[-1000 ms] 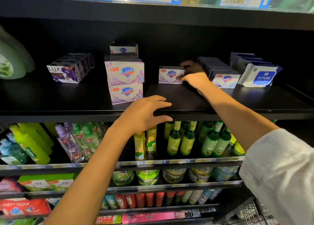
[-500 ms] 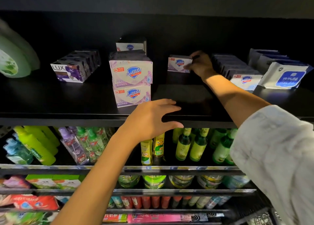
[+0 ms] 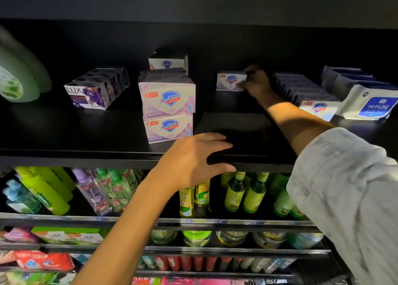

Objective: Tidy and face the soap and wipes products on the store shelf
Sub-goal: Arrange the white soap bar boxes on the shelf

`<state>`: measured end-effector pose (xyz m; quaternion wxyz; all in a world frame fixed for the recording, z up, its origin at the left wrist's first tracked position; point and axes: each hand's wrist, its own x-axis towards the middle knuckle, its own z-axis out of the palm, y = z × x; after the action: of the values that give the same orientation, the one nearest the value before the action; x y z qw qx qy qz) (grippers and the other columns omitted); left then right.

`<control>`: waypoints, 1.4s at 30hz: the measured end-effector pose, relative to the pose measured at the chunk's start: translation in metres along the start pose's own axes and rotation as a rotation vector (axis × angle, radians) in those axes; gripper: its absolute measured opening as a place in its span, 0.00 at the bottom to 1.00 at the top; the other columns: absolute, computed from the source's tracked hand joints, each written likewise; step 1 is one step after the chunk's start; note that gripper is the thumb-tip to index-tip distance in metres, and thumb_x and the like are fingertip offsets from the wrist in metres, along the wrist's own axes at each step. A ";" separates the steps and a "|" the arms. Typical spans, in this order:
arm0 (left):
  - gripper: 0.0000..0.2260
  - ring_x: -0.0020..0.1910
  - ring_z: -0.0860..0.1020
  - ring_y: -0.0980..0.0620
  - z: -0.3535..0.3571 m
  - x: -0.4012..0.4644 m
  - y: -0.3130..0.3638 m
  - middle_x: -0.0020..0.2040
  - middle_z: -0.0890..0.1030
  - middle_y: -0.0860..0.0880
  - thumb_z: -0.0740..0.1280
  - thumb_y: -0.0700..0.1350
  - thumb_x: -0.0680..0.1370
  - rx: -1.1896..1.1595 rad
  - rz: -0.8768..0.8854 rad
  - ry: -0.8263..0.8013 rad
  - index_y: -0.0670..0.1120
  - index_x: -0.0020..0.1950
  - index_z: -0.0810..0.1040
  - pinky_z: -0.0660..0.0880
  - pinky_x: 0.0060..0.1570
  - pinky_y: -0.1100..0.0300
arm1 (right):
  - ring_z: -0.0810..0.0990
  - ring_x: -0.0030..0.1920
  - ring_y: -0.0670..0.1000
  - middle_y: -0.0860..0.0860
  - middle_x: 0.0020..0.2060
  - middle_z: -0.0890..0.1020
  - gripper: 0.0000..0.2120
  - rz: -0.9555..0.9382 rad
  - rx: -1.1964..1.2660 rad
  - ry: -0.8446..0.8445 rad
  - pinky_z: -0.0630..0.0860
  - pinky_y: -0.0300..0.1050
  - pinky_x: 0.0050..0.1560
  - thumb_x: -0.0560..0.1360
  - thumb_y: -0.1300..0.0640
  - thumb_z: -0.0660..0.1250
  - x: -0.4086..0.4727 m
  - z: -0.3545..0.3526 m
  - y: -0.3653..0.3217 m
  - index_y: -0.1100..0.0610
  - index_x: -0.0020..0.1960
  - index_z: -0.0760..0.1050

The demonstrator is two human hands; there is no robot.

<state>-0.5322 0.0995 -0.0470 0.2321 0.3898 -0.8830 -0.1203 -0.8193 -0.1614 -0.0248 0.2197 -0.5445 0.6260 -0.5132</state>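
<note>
On the black shelf (image 3: 75, 138), my right hand (image 3: 256, 83) reaches deep toward the back and grips a single white Safeguard soap box (image 3: 229, 81) by its right end. My left hand (image 3: 196, 157) rests at the shelf's front lip, fingers over the top and thumb under the edge. Two stacked lavender Safeguard boxes (image 3: 168, 108) stand left of centre, with another box (image 3: 167, 64) behind them. A row of purple LUX soap boxes (image 3: 94, 91) lies at the left. At the right sit a row of Safeguard boxes (image 3: 310, 97) and blue-labelled wipes packs (image 3: 368, 103).
A green-and-white bottle (image 3: 17, 78) leans at the far left of the shelf. Below, the lower shelf holds green and yellow bottles (image 3: 237, 192) and spray bottles (image 3: 92, 190). Lower tiers carry tubs and packets. The shelf above has price tags along its edge.
My right hand has pushed the single Safeguard box farther back into the shelf. The view has moved closer and tilted down. My left hand stays at the shelf edge.
</note>
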 end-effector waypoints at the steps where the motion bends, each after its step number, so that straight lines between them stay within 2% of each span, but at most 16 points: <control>1: 0.26 0.74 0.68 0.63 0.000 0.000 0.000 0.77 0.71 0.61 0.70 0.66 0.77 -0.001 0.001 0.000 0.61 0.74 0.76 0.62 0.71 0.65 | 0.80 0.66 0.63 0.65 0.63 0.81 0.27 0.003 -0.011 0.003 0.77 0.53 0.66 0.68 0.73 0.79 0.001 0.000 0.001 0.59 0.61 0.73; 6: 0.26 0.74 0.68 0.63 0.000 0.000 0.001 0.77 0.71 0.62 0.70 0.66 0.77 0.012 -0.006 0.000 0.61 0.73 0.77 0.63 0.72 0.63 | 0.79 0.64 0.55 0.59 0.64 0.80 0.29 0.033 -0.058 0.028 0.73 0.42 0.63 0.69 0.68 0.80 -0.004 -0.001 -0.002 0.62 0.65 0.71; 8: 0.26 0.74 0.69 0.62 -0.002 -0.001 0.002 0.77 0.71 0.62 0.70 0.66 0.77 0.008 -0.017 -0.007 0.61 0.73 0.77 0.65 0.73 0.61 | 0.80 0.64 0.55 0.58 0.63 0.81 0.31 0.018 -0.107 0.053 0.75 0.44 0.64 0.68 0.66 0.81 -0.008 -0.002 -0.005 0.63 0.67 0.72; 12: 0.26 0.74 0.71 0.59 -0.003 -0.002 0.005 0.76 0.71 0.62 0.70 0.66 0.77 0.004 -0.023 -0.016 0.60 0.74 0.77 0.68 0.74 0.56 | 0.82 0.61 0.57 0.57 0.59 0.83 0.28 -0.077 -0.217 0.132 0.79 0.53 0.62 0.66 0.60 0.82 -0.025 -0.004 -0.022 0.57 0.62 0.75; 14: 0.26 0.75 0.70 0.59 -0.005 -0.003 0.006 0.77 0.71 0.61 0.69 0.65 0.78 0.021 -0.018 -0.016 0.59 0.74 0.77 0.68 0.75 0.55 | 0.83 0.56 0.57 0.57 0.54 0.84 0.24 -0.125 -0.159 0.131 0.81 0.57 0.58 0.64 0.57 0.81 -0.047 0.000 -0.042 0.53 0.57 0.77; 17: 0.25 0.75 0.70 0.59 -0.005 -0.007 0.010 0.74 0.74 0.59 0.69 0.64 0.78 -0.012 -0.023 0.017 0.55 0.72 0.79 0.67 0.74 0.57 | 0.84 0.50 0.56 0.61 0.50 0.84 0.15 -0.199 -0.011 0.059 0.82 0.52 0.54 0.72 0.60 0.78 -0.099 0.005 -0.079 0.57 0.56 0.79; 19: 0.22 0.69 0.75 0.57 -0.004 -0.014 0.011 0.68 0.80 0.56 0.69 0.63 0.79 -0.085 -0.005 0.124 0.52 0.67 0.83 0.72 0.71 0.54 | 0.83 0.48 0.53 0.59 0.49 0.82 0.11 -0.230 0.172 -0.082 0.83 0.50 0.50 0.78 0.61 0.74 -0.141 0.008 -0.099 0.58 0.58 0.77; 22: 0.14 0.56 0.81 0.55 -0.006 -0.033 0.009 0.54 0.84 0.54 0.69 0.57 0.81 -0.164 0.000 0.419 0.48 0.57 0.85 0.79 0.57 0.52 | 0.83 0.50 0.51 0.53 0.51 0.82 0.12 -0.291 0.322 -0.258 0.83 0.44 0.47 0.83 0.61 0.68 -0.197 0.011 -0.117 0.60 0.65 0.76; 26: 0.02 0.47 0.81 0.58 -0.022 -0.058 0.005 0.47 0.83 0.55 0.71 0.44 0.82 -0.245 -0.180 0.775 0.46 0.53 0.82 0.78 0.49 0.62 | 0.82 0.60 0.44 0.46 0.59 0.82 0.19 -0.348 0.259 -0.343 0.83 0.40 0.55 0.80 0.53 0.72 -0.239 0.020 -0.127 0.50 0.70 0.74; 27: 0.02 0.47 0.81 0.57 -0.027 -0.062 0.003 0.47 0.83 0.54 0.70 0.42 0.81 -0.257 -0.219 0.830 0.46 0.54 0.81 0.78 0.48 0.63 | 0.81 0.60 0.43 0.45 0.61 0.81 0.22 -0.347 0.228 -0.343 0.81 0.36 0.54 0.79 0.53 0.74 -0.245 0.023 -0.129 0.48 0.71 0.73; 29: 0.07 0.47 0.80 0.56 -0.034 -0.065 -0.003 0.49 0.81 0.52 0.71 0.40 0.80 -0.281 -0.302 0.906 0.47 0.57 0.77 0.77 0.47 0.63 | 0.80 0.60 0.40 0.44 0.63 0.80 0.27 -0.345 0.173 -0.308 0.79 0.30 0.49 0.77 0.52 0.76 -0.252 0.029 -0.130 0.46 0.73 0.71; 31: 0.17 0.53 0.78 0.55 -0.038 -0.063 -0.013 0.57 0.78 0.50 0.74 0.42 0.79 -0.285 -0.417 0.878 0.47 0.65 0.74 0.77 0.49 0.63 | 0.80 0.59 0.40 0.44 0.64 0.80 0.30 -0.347 0.154 -0.254 0.80 0.30 0.48 0.75 0.53 0.78 -0.257 0.033 -0.130 0.47 0.74 0.71; 34: 0.30 0.62 0.75 0.54 -0.040 -0.054 -0.026 0.66 0.74 0.48 0.78 0.46 0.76 -0.291 -0.515 0.697 0.48 0.75 0.69 0.77 0.58 0.56 | 0.82 0.57 0.39 0.42 0.60 0.81 0.28 -0.345 0.184 -0.192 0.81 0.32 0.47 0.75 0.55 0.79 -0.264 0.035 -0.129 0.48 0.72 0.73; 37: 0.30 0.62 0.79 0.54 -0.040 -0.046 -0.031 0.65 0.78 0.50 0.79 0.47 0.75 -0.321 -0.499 0.643 0.49 0.73 0.72 0.80 0.61 0.50 | 0.82 0.57 0.36 0.38 0.56 0.82 0.25 -0.354 0.215 -0.150 0.82 0.34 0.48 0.74 0.58 0.79 -0.269 0.034 -0.131 0.51 0.67 0.74; 42: 0.25 0.57 0.81 0.54 -0.043 -0.044 -0.035 0.61 0.82 0.50 0.80 0.49 0.74 -0.321 -0.509 0.673 0.49 0.68 0.75 0.82 0.58 0.51 | 0.84 0.59 0.45 0.46 0.58 0.84 0.24 -0.341 0.278 -0.131 0.84 0.42 0.54 0.72 0.60 0.80 -0.272 0.021 -0.129 0.54 0.64 0.75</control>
<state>-0.4624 0.1080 -0.0371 0.5269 0.5709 -0.6046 -0.1756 -0.6585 0.0924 0.0037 0.2426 -0.6392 0.4325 -0.5878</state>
